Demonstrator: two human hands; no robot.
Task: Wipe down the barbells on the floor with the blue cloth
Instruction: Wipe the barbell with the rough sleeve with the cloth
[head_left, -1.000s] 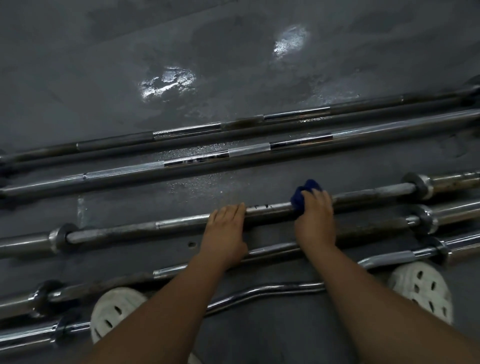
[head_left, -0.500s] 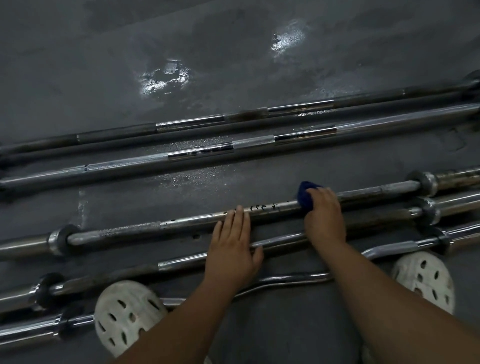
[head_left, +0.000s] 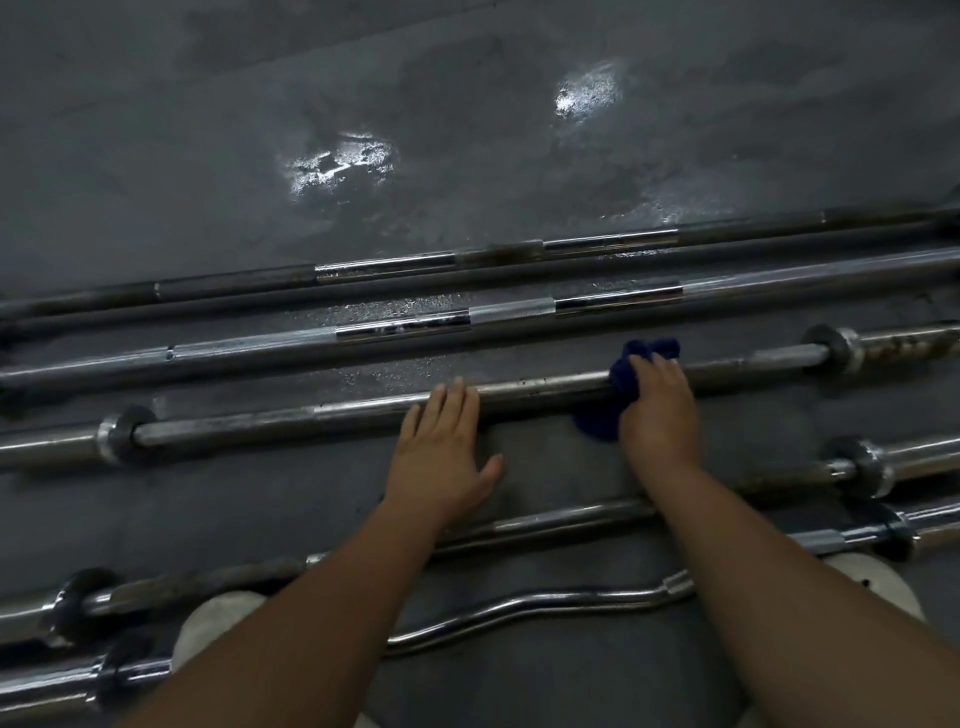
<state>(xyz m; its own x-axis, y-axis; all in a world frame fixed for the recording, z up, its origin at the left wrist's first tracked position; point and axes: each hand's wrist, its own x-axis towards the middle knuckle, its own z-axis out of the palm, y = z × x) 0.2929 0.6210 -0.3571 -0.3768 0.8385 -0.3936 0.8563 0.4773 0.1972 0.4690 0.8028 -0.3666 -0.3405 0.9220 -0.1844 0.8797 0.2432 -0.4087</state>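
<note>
Several steel barbells lie side by side on the dark floor. The third barbell (head_left: 540, 388) from the far side runs across the middle. My right hand (head_left: 658, 410) grips the blue cloth (head_left: 621, 384), wrapped over this bar's shaft right of centre. My left hand (head_left: 444, 449) lies flat with straight fingers, fingertips touching the same bar, palm on the floor just in front of it. Two long barbells, one (head_left: 498, 258) and another (head_left: 511, 312), lie beyond. Nearer me lie another straight bar (head_left: 545, 522) and a curl bar (head_left: 524, 608), partly hidden by my arms.
The floor (head_left: 467, 130) beyond the bars is wet, with two bright glare patches. My white perforated shoes (head_left: 878, 577) stand among the near bars, one (head_left: 218, 621) at lower left. Bar collars (head_left: 841, 349) stick up at the right and left ends.
The bar I hold has shifted away from the nearer bars, leaving a wider gap of floor. My right hand with the cloth slid slightly right; my left palm dropped onto the floor.
</note>
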